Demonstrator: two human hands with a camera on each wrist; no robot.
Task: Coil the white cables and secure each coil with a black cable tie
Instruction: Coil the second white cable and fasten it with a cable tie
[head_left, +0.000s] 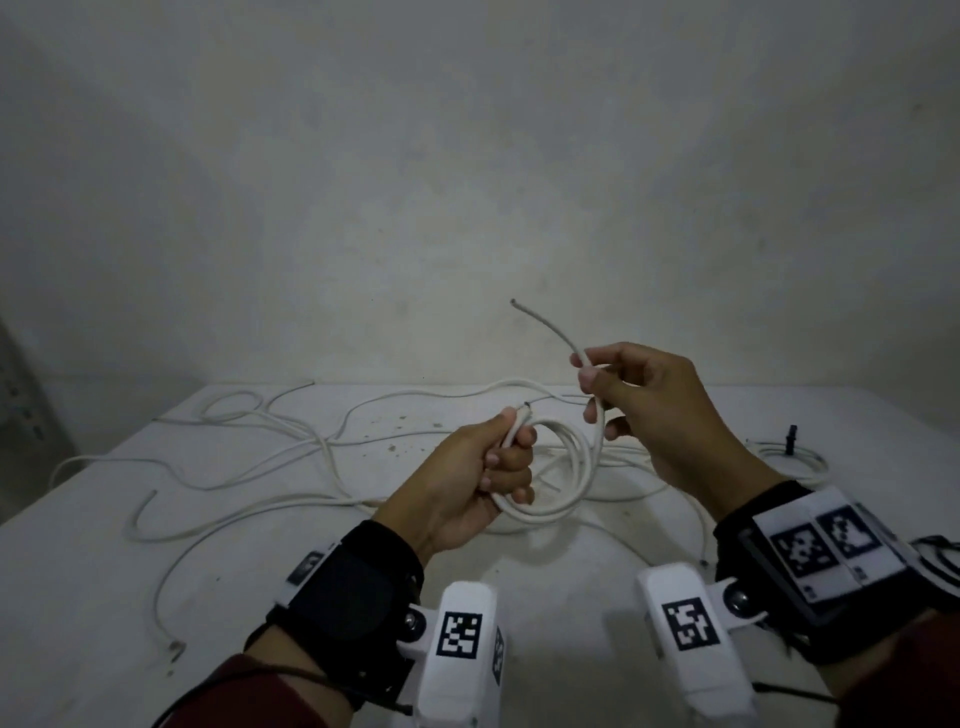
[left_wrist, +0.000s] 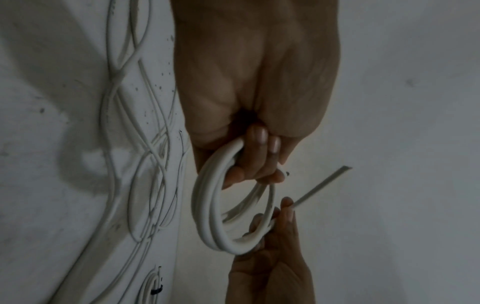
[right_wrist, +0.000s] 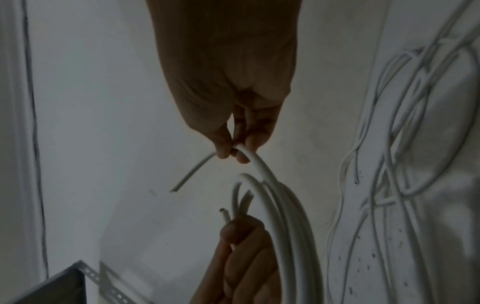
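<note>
The left hand (head_left: 467, 473) is held above the bench (head_left: 260, 571), its grip closed round a coil (head_left: 561, 483) of white cable. The coil's several turns hang below the fist, and one cut cable end (head_left: 522, 410) pokes up past the thumb. In the left wrist view the fingers (left_wrist: 255, 156) wrap through the coil (left_wrist: 207, 205) from inside.

The right hand (head_left: 654, 410) is raised just beside the left and a little higher. Its grip pinches the same cable between thumb and fingertips where the last turn climbs out of the coil. The free tail (head_left: 545, 325) curves up and to the left from that pinch and touches nothing. The right wrist view shows the pinch (right_wrist: 239, 150) and the tail (right_wrist: 192, 172) leaving it.

Loose cables (head_left: 234, 467) sprawl in crossing loops over the left and middle of the bench, behind and below the hands. At the far right lies a finished coil (head_left: 789, 457) with a black tie (head_left: 791, 439) standing up from it, well apart from the hands. A dark metal frame (right_wrist: 52, 283), perhaps shelving, sits at the lower left of the right wrist view; it is too dim to tell.
</note>
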